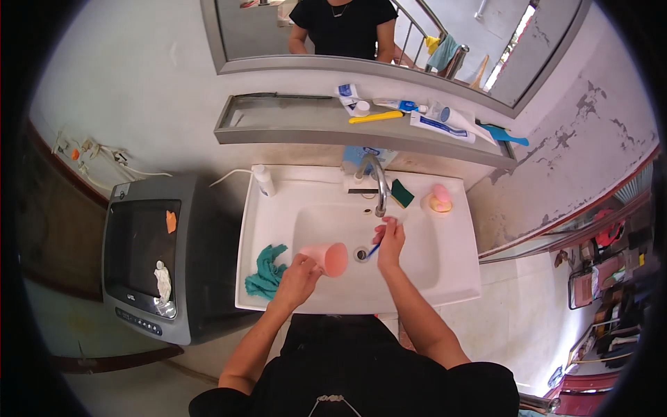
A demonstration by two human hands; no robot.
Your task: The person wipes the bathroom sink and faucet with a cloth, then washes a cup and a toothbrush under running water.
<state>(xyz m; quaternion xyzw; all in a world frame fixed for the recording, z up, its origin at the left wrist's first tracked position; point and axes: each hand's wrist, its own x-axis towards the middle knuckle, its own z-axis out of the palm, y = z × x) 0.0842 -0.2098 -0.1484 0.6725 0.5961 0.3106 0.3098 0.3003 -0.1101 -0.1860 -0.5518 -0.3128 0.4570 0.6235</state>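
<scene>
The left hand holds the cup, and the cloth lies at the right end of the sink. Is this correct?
Not quite: the cloth lies at the left end of the sink, as the head view shows. The left hand does hold the cup.

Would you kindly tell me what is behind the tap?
A blue package shows behind the tap, below the shelf; the parts covered by the tap cannot be seen.
</scene>
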